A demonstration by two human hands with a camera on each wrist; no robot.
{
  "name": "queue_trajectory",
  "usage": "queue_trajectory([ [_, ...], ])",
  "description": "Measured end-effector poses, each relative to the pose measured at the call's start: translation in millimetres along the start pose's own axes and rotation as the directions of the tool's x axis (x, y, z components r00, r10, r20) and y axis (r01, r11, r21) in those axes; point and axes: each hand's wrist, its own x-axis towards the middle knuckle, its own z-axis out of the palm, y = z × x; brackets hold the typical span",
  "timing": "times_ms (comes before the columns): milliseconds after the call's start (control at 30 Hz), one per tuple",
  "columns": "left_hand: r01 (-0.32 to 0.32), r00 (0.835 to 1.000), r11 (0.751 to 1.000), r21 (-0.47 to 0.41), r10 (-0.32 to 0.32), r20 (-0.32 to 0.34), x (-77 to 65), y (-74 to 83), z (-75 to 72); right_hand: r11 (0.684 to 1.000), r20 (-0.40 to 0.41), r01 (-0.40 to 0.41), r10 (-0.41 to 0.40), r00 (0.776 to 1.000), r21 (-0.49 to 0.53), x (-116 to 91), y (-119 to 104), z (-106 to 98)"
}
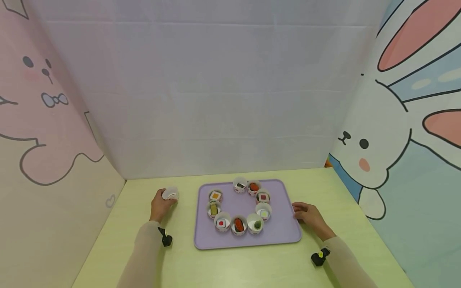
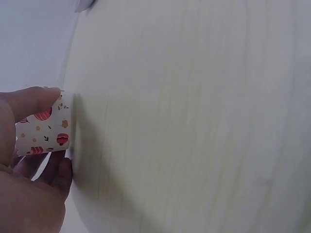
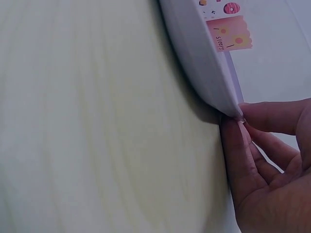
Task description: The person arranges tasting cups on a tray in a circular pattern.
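On the left of the table, my left hand (image 1: 160, 206) grips a small white paper cup (image 1: 170, 194). The left wrist view shows that cup (image 2: 51, 128) printed with red and orange motifs, thumb on one side and fingers on the other. My right hand (image 1: 311, 217) pinches the right edge of a lilac tray (image 1: 286, 224). Its thumb and forefinger meet at the tray rim (image 3: 228, 99) in the right wrist view. A broken ring of similar cups stands on the tray, each with a sushi-like piece inside, such as a red-topped piece (image 1: 239, 225) and a green piece (image 1: 257, 225).
The tray lies on a pale yellow-green table (image 1: 230, 268). A plain white sheet (image 1: 216, 100) rises behind it, with cartoon-printed panels at left and right, one showing a rabbit (image 1: 378, 160). A pink label (image 3: 233, 34) shows beyond the tray rim.
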Motion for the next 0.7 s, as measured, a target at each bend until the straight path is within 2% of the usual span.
queue_trajectory([
  [67,-0.008,1.000,1.000,0.003,0.008,0.003,-0.1,1.0,-0.9,1.000,-0.001,-0.002,0.002,1.000,0.002,0,0,0],
  [233,-0.076,0.997,0.997,0.024,0.076,0.004,-1.3,9.9,-6.5,1.000,0.001,0.003,-0.003,1.000,-0.002,-1,-1,0],
  [367,-0.138,0.990,0.990,0.030,0.138,0.001,-3.9,22.1,-11.7,1.000,0.007,0.003,-0.003,1.000,-0.001,-2,-2,0],
  [700,-0.211,0.977,0.978,0.005,0.211,0.021,-10.6,56.4,-15.1,1.000,0.008,0.001,-0.001,1.000,-0.014,-4,-4,-1],
])
